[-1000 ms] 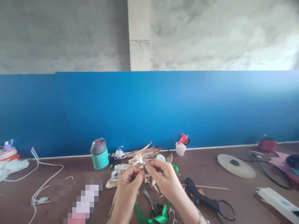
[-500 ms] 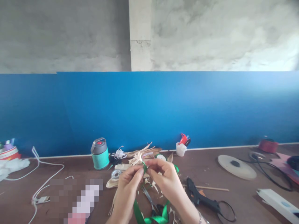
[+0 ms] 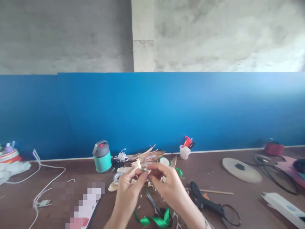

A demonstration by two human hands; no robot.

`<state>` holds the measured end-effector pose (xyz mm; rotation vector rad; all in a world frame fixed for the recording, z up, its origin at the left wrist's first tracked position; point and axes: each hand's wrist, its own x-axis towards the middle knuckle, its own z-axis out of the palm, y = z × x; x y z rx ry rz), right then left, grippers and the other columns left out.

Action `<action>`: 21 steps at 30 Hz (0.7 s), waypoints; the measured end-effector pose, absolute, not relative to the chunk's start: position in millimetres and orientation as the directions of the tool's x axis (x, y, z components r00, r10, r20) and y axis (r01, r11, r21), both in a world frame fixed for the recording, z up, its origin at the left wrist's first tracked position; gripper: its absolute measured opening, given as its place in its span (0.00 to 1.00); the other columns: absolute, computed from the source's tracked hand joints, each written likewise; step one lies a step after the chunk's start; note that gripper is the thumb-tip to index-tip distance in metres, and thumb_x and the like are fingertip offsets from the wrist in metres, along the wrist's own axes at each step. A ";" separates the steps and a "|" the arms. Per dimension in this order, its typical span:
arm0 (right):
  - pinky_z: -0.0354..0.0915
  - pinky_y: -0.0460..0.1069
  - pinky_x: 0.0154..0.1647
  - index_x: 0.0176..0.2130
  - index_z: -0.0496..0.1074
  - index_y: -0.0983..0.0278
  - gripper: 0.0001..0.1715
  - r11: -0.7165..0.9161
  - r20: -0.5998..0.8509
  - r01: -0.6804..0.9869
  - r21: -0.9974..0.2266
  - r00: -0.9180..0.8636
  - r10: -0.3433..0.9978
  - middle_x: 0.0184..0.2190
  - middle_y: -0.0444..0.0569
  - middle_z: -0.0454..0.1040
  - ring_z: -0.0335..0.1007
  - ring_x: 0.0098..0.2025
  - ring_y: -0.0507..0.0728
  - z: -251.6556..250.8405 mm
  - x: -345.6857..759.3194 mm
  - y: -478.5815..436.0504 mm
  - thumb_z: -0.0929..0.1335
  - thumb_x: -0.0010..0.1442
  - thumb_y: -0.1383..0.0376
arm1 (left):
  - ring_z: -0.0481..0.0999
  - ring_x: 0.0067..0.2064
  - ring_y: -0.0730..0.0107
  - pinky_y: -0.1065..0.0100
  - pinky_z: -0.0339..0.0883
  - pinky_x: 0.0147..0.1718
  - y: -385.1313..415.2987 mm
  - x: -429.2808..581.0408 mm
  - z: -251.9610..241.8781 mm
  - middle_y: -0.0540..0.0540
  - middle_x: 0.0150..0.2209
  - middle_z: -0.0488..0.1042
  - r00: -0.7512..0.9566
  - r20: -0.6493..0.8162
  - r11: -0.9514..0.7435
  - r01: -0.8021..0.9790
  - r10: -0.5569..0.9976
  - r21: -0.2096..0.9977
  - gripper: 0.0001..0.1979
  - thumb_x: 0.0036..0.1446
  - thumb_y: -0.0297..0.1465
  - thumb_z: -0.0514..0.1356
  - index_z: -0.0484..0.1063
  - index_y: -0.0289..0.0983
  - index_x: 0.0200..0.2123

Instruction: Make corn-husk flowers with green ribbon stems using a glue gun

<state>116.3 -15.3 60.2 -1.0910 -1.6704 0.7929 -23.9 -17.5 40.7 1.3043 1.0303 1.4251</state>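
Observation:
My left hand (image 3: pixel 130 187) pinches the base of a pale, petal-like husk piece (image 3: pixel 136 164), with a bit of green ribbon at its fingertips. Fingertip to fingertip with it, my right hand (image 3: pixel 164 178) is closed on the same small bundle; exactly what lies between its fingers is hidden. A length of green ribbon (image 3: pixel 152 220) hangs in curls below the hands. Scissors (image 3: pixel 151 200) lie on the table beneath them, partly covered by the ribbon. Dry husks (image 3: pixel 147 152) and a ribbon spool (image 3: pixel 164 161) are behind the hands.
A teal flask (image 3: pixel 102 160) stands at the back left, a white cup of pens (image 3: pixel 184 152) at the back. A black glue gun (image 3: pixel 206 202) and a thin stick (image 3: pixel 216 192) lie right of my right hand. A round lid (image 3: pixel 241 171) is farther right. White cables cross the left side.
Both hands stay together while the husk piece has tilted left. Less green shows at the fingertips, and the hanging ribbon has shifted and sits lower.

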 end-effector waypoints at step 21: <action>0.62 0.44 0.25 0.30 0.78 0.66 0.11 0.252 0.202 0.454 -0.855 -0.155 0.967 0.24 0.49 0.79 0.72 0.26 0.55 32.4 131.1 14.9 0.66 0.50 0.66 | 0.63 0.25 0.76 0.76 0.57 0.27 -7.1 -28.1 40.1 0.53 0.17 0.67 -0.146 0.069 -0.116 -0.342 0.987 0.932 0.12 0.46 0.38 0.66 0.72 0.35 0.20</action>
